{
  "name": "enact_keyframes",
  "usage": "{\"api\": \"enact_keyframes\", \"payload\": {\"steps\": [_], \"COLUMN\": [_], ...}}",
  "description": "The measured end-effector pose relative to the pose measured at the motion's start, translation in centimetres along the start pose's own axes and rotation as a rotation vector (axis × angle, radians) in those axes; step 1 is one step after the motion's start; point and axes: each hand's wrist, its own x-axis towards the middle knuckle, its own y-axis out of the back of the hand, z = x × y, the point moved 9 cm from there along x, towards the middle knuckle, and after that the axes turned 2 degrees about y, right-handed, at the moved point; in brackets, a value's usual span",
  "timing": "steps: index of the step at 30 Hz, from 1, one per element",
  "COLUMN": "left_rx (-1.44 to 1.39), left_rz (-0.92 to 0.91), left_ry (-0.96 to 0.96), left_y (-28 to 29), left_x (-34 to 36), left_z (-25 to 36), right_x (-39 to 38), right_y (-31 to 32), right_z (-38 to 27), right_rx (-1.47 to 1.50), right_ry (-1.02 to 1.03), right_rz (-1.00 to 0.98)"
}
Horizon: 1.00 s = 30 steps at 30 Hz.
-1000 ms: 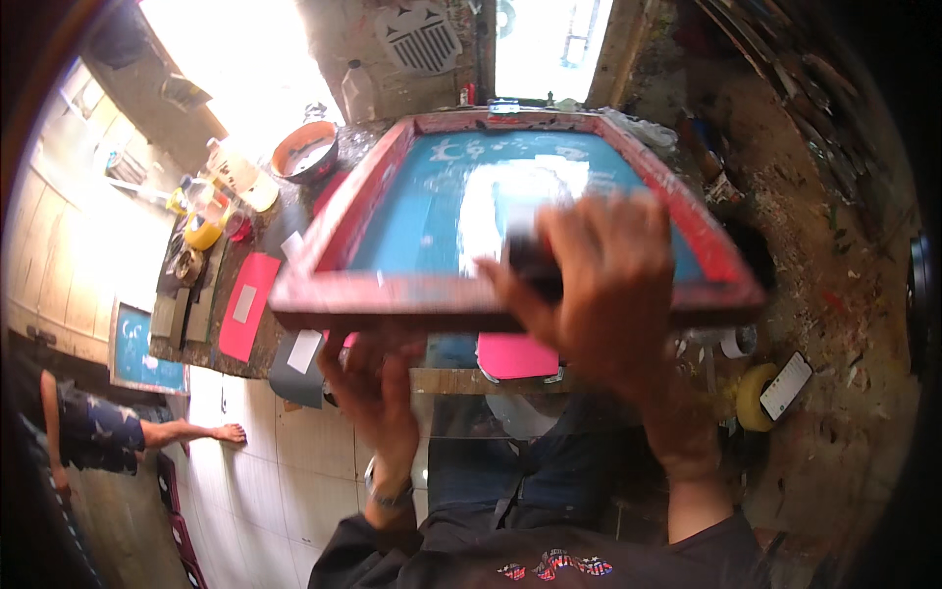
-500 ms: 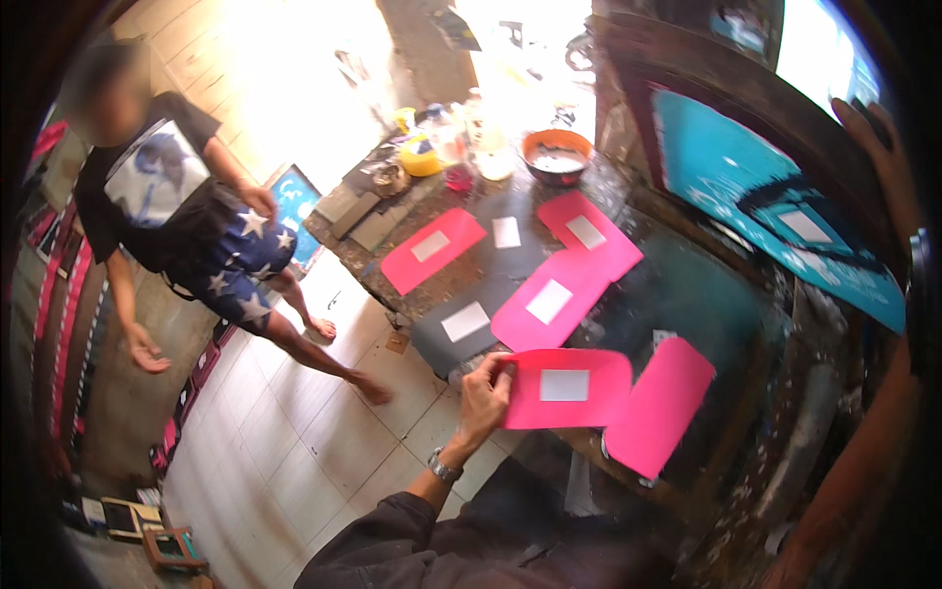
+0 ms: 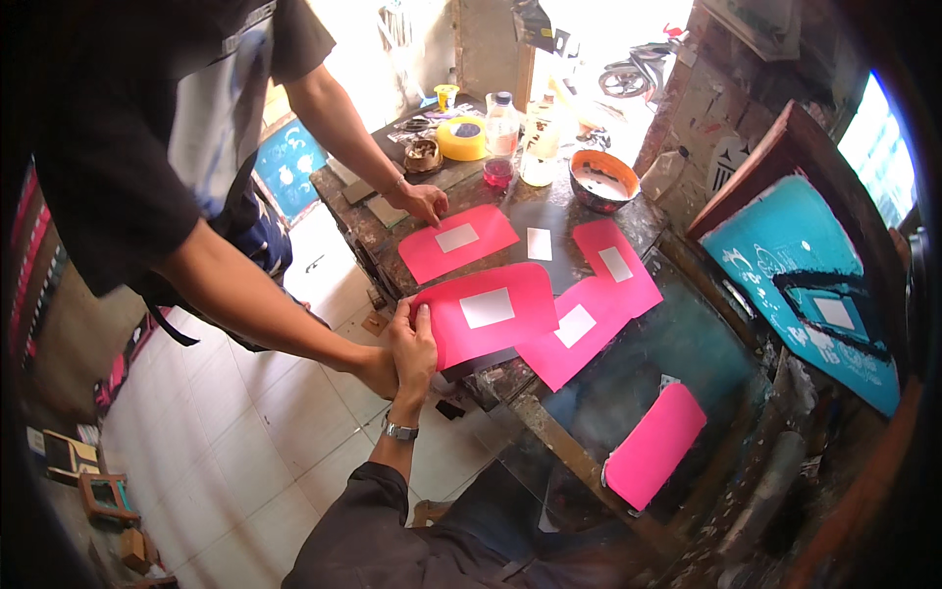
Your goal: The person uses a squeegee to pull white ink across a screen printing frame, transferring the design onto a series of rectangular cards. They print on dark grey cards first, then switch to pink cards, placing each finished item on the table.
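My left hand (image 3: 413, 346) pinches the left edge of a pink sheet (image 3: 535, 295) with a white rectangle, thumb on top. A co-worker's hand (image 3: 377, 373) is right against mine at that edge; whether it also grips the sheet is hidden. The co-worker's other hand (image 3: 424, 201) touches another pink sheet (image 3: 486, 228) on the table. At the far right my right hand (image 3: 899, 245), dim and partly hidden, is at the edge of a raised screen printing frame (image 3: 751, 191) with blue-green mesh. A plain pink piece (image 3: 655, 447) lies on the dark printing board (image 3: 618, 393).
Overlapping pink sheets (image 3: 599, 296) and a grey sheet (image 3: 557, 265) lie on the worktable. Behind them stand a bowl of white paste (image 3: 603, 180), bottles (image 3: 502, 123) and a yellow tape roll (image 3: 461, 138). The co-worker (image 3: 226, 118) stands at the left. A motorcycle (image 3: 638, 74) is outside.
My left hand has carried the pink sheet up and left, away from the printing board. The co-worker has come close and reached both arms to the table. The screen frame appears more upright.
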Motion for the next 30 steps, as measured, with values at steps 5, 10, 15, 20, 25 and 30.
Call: {"api": "enact_keyframes", "payload": {"steps": [5, 10, 15, 20, 25, 30], "left_rx": [-0.004, -0.044, -0.028, -0.004, 0.321, 0.252], "left_rz": [0.071, 0.041, 0.034, 0.072, 0.083, 0.067], "left_ry": [-0.050, -0.112, -0.083, -0.051, -0.206, -0.092], "left_y": [-1.3, -3.2, -3.4, -2.2, -2.5, -2.9], "left_x": [-0.3, -0.8, -1.4, -0.5, -0.2, -0.7], "left_z": [1.2, 3.4, 4.0, 3.0, 0.2, 2.2], "right_x": [-0.7, -1.5, -2.1, -2.6, -3.5, -4.9], "right_y": [-0.1, -0.2, -0.1, 0.5, 1.0, 2.8], "right_z": [-0.9, -1.5, -2.4, -3.4, -5.6, -8.7], "right_rx": [-0.012, -0.014, -0.016, -0.023, -0.017, -0.043], "right_ry": [-0.012, -0.017, -0.012, 0.001, 0.027, 0.047], "right_rz": [-0.002, 0.003, 0.007, 0.024, 0.040, 0.067]}}
